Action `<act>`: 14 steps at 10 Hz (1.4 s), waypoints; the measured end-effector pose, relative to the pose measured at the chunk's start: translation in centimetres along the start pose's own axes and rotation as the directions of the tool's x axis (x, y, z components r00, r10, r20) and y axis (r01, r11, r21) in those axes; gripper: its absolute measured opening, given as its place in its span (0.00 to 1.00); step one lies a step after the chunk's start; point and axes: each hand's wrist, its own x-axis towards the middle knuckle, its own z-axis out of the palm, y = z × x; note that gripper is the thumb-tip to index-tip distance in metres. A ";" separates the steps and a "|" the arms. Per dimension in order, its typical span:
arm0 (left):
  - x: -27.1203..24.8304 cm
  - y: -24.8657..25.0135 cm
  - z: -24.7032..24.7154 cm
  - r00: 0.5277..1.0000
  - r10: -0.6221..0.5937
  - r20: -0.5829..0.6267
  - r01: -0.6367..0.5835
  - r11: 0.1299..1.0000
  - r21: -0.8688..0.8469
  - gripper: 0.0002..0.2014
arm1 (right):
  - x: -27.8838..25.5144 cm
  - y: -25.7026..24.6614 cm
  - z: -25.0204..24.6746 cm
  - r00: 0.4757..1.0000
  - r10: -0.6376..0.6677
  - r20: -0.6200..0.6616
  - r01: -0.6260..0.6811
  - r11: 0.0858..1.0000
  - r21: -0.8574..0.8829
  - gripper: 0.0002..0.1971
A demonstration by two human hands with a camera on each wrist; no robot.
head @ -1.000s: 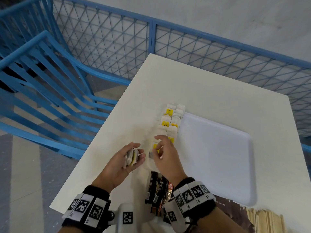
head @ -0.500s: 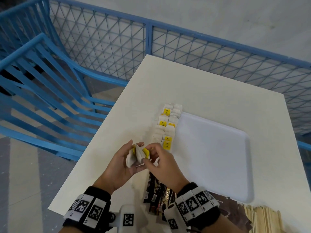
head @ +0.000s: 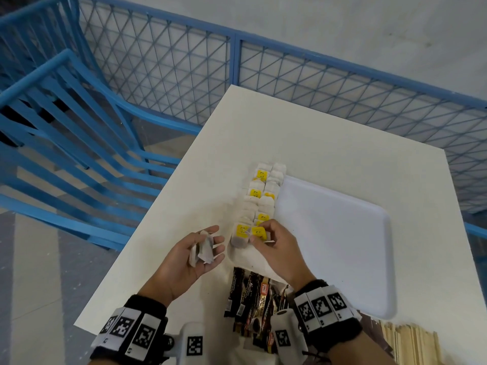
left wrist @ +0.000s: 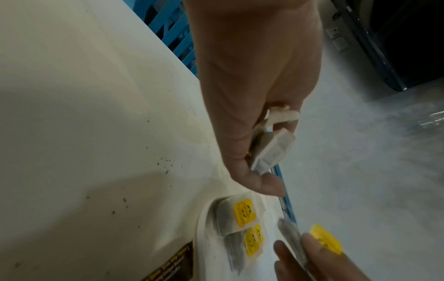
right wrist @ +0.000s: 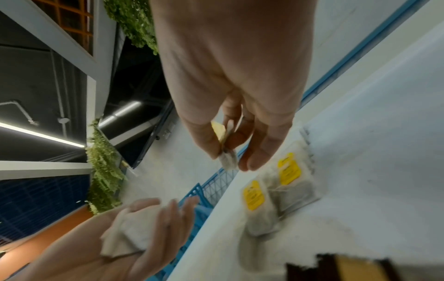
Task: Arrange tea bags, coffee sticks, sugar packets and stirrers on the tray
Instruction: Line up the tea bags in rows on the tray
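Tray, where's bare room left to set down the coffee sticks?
The tray is bare across its middle and right, bordered left by the tea bag rows. Its near-left corner is crowded: the right hand pinches a tea bag there.

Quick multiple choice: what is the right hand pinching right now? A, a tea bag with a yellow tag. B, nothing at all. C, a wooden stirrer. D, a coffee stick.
A: the right hand pinches a tea bag with a yellow tag between thumb and fingers, above the row on the tray.
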 end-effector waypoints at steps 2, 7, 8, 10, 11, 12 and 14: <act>0.0 0.3 -0.3 1.000 0.018 -0.017 -0.018 0.999 0.036 0.15 | 1.1 1.6 -1.8 0.994 0.105 -0.012 -0.106 0.992 -0.063 0.13; 0.2 0.1 0.1 0.998 0.025 -0.050 -0.018 0.993 0.121 0.14 | 1.4 2.4 -1.8 0.990 0.142 0.022 -0.140 0.987 -0.078 0.08; 0.1 0.0 0.4 0.998 0.022 -0.051 -0.015 0.989 0.150 0.13 | 1.4 2.3 -1.5 0.988 0.149 0.028 -0.148 0.988 -0.042 0.07; 0.6 -0.8 2.1 0.999 0.003 -0.046 0.018 0.887 0.461 0.08 | 0.9 0.7 -1.1 0.977 0.090 0.194 -0.118 0.984 0.135 0.06; 1.0 -1.1 2.9 0.998 -0.048 -0.041 0.062 0.861 0.504 0.08 | 0.8 0.0 -1.0 0.962 0.045 0.269 -0.096 0.980 0.177 0.04; 1.1 -1.3 3.1 0.995 -0.099 0.013 0.080 0.869 0.488 0.10 | 0.8 -0.4 -1.0 0.962 0.027 0.272 -0.082 0.978 0.193 0.03; 0.9 -1.2 2.6 0.997 -0.024 0.068 -0.008 0.899 0.438 0.16 | 0.7 -0.6 -0.9 0.976 0.054 0.209 -0.099 0.972 0.213 0.06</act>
